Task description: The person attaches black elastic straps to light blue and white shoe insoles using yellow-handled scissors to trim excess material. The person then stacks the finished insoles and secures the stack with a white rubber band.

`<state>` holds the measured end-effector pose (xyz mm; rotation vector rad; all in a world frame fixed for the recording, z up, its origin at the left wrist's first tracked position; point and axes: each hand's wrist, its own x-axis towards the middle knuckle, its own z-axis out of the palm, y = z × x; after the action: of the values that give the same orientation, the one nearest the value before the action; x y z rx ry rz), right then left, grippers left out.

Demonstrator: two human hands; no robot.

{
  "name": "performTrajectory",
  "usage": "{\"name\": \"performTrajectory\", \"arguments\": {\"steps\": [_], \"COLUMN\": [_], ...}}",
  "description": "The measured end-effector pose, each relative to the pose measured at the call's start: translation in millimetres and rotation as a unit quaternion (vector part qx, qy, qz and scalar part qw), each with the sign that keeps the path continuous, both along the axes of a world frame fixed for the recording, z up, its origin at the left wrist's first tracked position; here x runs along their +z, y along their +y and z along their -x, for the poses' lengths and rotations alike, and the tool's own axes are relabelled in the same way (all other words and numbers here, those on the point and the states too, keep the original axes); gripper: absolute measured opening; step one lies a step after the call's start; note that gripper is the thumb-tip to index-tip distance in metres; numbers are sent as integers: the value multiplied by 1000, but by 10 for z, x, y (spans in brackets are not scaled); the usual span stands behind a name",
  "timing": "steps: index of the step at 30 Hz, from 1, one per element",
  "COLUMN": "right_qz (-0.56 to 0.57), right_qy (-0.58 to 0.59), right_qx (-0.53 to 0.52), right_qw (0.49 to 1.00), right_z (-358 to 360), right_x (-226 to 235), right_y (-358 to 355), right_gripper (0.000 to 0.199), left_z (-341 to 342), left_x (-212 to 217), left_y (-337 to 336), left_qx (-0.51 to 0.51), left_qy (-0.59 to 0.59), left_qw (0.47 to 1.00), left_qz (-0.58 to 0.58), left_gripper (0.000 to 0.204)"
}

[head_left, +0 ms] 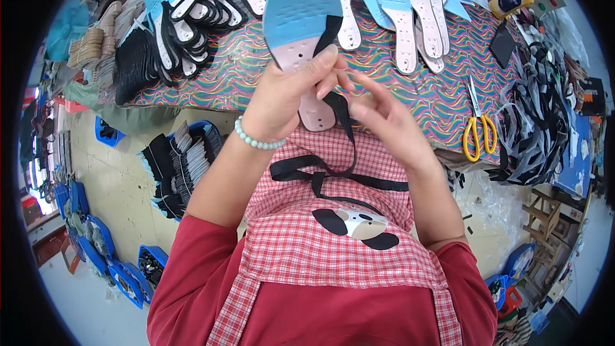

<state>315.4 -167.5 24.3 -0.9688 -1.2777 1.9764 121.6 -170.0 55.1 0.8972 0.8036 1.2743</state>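
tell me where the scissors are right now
In the head view, the scissors lie on the table at right, just left of the pile of black strips.

Held insole (302,9): blue forepart, pale pink heel — strip (343,113) black. Apron (288,253) red-and-white checked. Tablecloth (445,99) wavy multicolour — scissor handles (467,141) yellow-orange.

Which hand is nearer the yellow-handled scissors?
Right. The right hand is left of the scissors, not touching them; the left hand is farther left, gripping a blue-and-pink insole.
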Motion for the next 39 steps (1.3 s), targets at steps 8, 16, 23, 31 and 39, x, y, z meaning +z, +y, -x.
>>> {"name": "performTrajectory", "arguments": {"steps": [8,16,23,31,39], "right_qz": [-546,-345,-531,-489,-378], "right_qy": [-277,-31,-290,-314,-17], "right_qx": [-20,-228,-54,143,-132], "right_qw": [790,910,795,801,916], "right_z": [133,661,-206,-171,-109], "right_x": [466,83,366,814,714], "right_y": [30,-445,190,126,-20], "right_gripper": [35,42,30,27,27], "left_z": [-2,-59,-113,128,-60], "left_x": [67,220,26,310,368], "left_y": [-48,-7,-348,-129,-473], "left_qx": [76,44,166,-84,-50], "left_qy": [-273,-456,345,531,189], "left_qw": [959,888,913,781,977], "left_qz": [-26,-26,-143,-317,-83], "left_gripper": [24,27,25,19,22]}}
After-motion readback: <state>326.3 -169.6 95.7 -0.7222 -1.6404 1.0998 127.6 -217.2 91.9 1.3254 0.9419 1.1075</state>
